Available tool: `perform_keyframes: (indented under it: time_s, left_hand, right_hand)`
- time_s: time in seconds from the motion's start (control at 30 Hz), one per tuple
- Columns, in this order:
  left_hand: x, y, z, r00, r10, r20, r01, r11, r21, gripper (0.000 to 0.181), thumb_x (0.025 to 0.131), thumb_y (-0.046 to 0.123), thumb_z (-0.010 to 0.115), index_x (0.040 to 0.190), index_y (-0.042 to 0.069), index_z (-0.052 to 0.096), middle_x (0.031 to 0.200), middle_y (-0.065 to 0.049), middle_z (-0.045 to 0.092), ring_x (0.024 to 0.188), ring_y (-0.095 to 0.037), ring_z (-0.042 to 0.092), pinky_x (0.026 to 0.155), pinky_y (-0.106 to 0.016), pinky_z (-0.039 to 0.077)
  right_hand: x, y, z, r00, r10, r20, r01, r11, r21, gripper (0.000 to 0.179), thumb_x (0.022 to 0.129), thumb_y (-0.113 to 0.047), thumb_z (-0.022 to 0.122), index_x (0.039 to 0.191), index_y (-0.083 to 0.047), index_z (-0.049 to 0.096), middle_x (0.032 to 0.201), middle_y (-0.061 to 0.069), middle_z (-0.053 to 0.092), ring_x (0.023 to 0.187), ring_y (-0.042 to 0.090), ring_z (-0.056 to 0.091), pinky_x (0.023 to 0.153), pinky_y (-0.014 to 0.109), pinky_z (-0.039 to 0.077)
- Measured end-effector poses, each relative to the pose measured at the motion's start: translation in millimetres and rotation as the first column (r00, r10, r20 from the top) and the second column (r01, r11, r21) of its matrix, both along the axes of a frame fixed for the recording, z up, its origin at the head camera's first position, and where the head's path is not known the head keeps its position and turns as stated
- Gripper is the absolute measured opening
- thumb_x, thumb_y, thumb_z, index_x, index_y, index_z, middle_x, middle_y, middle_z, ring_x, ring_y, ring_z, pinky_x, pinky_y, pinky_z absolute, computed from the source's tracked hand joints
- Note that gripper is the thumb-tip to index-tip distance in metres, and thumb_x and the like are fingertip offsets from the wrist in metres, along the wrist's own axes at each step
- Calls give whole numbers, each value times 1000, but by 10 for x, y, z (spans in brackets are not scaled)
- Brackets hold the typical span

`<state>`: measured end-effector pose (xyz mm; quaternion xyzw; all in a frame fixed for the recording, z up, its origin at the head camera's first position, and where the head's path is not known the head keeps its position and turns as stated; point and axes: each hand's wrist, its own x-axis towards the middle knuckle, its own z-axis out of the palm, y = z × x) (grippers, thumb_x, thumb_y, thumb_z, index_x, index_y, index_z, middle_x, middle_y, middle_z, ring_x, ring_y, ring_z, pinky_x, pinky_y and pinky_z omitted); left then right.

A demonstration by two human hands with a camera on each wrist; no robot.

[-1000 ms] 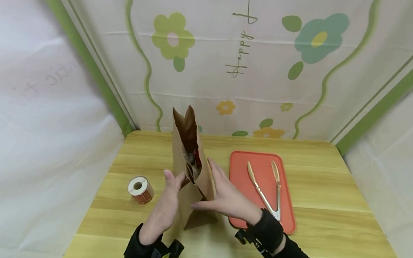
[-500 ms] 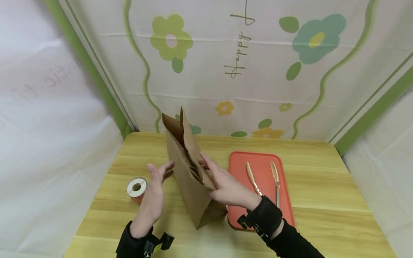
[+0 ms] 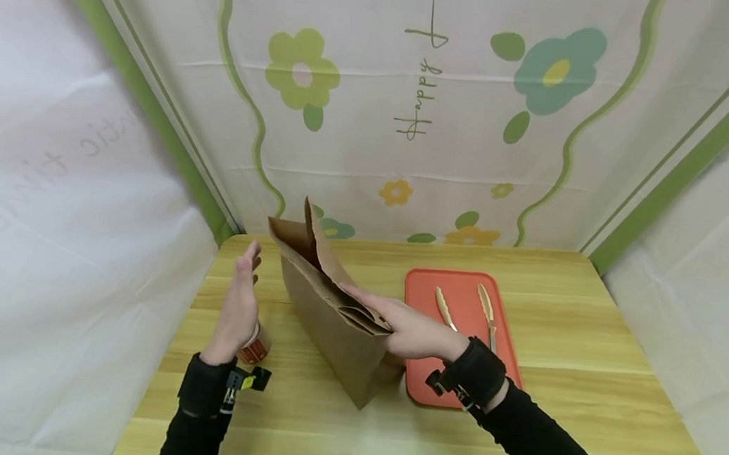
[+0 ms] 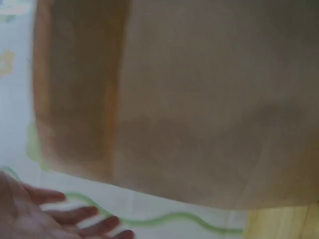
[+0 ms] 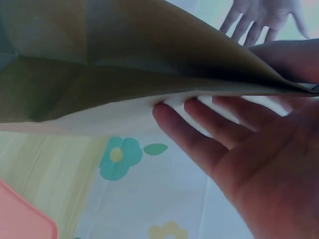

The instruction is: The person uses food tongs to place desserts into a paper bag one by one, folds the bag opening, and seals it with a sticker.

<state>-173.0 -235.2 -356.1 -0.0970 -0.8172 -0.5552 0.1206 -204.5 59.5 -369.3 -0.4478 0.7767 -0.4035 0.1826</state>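
Observation:
A brown paper bag (image 3: 332, 331) leans to the left above the table, its mouth partly spread at the far end and pressed flat at the near end. My right hand (image 3: 417, 330) grips the near end of its top edge; in the right wrist view the thumb lies on one side of the paper (image 5: 124, 55) and the fingers on the other. My left hand (image 3: 234, 313) is held off to the left with fingers extended, apart from the bag. Just behind it, partly covered, stands a roll of labels (image 3: 256, 348). The bag's inside is dark.
On the right a red tray (image 3: 420, 288) holds metal tongs (image 3: 487, 308), partly hidden by my right arm. The wooden table (image 3: 584, 356) is bordered by white fabric walls with printed flowers (image 3: 302, 68).
My left hand has let go of the bag and moved left, now partly covering the roll. The bag has tilted leftward in my right hand, and its top has partly closed.

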Motion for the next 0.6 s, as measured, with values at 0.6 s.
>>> perform_keyframes:
  time_s: [0.6]
  left_hand:
    - [-403,-254,15,945,-320,63,288,911,295,75,99,63,1,160,19,4,163,-9,3,147,-26,4,115,-52,3]
  right_hand:
    - [-90,344,116,981,-174,-82,167,983,-82,58,95,13,46,145,-15,49,134,4,56,111,18,57,83,38,48]
